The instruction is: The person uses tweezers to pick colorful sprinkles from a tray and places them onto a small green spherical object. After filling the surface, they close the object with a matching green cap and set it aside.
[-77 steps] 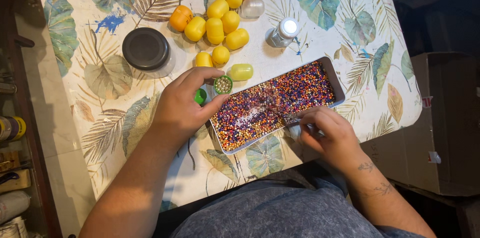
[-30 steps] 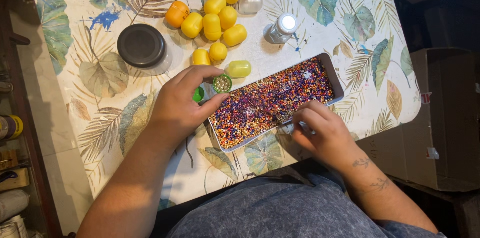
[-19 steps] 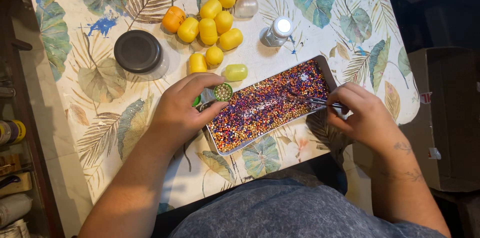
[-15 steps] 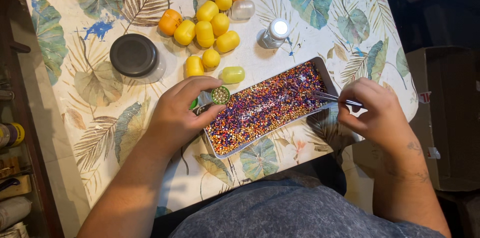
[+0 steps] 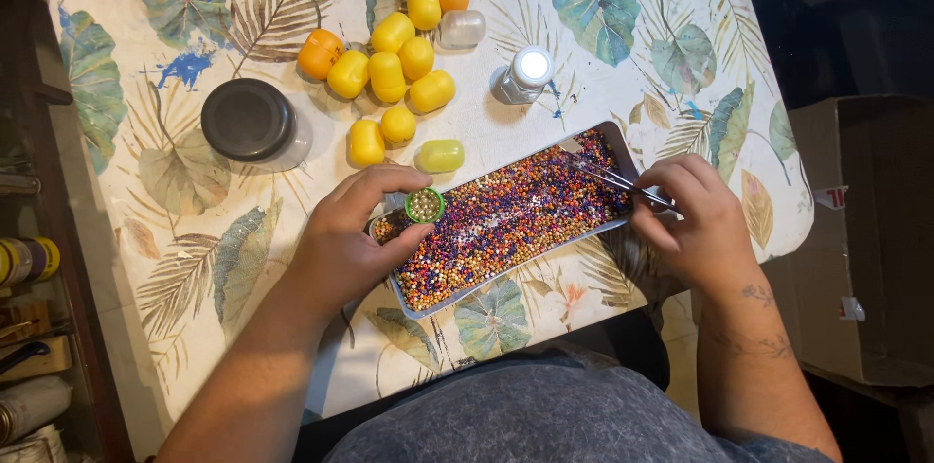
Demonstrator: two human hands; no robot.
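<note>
Head view | tray (image 5: 615,140) of mixed beads, centre frame, long axis lower left to upper right | left hand (image 5: 342,247) pinches small green cup (image 5: 424,204) at tray's left end | right hand (image 5: 689,222) closed on tweezers (image 5: 611,175), tips pointing upper left into beads | yellow capsules (image 5: 389,76) upper centre | black lid (image 5: 247,119) upper left | cardboard box (image 5: 856,230) right edge

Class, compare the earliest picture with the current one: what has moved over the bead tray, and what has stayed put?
The right hand with its tweezers has moved from the near edge of the bead tray to its far right end, tips now in the beads. The left hand still holds the small green cup at the tray's left corner. The yellow capsules and black lid have not moved.
</note>
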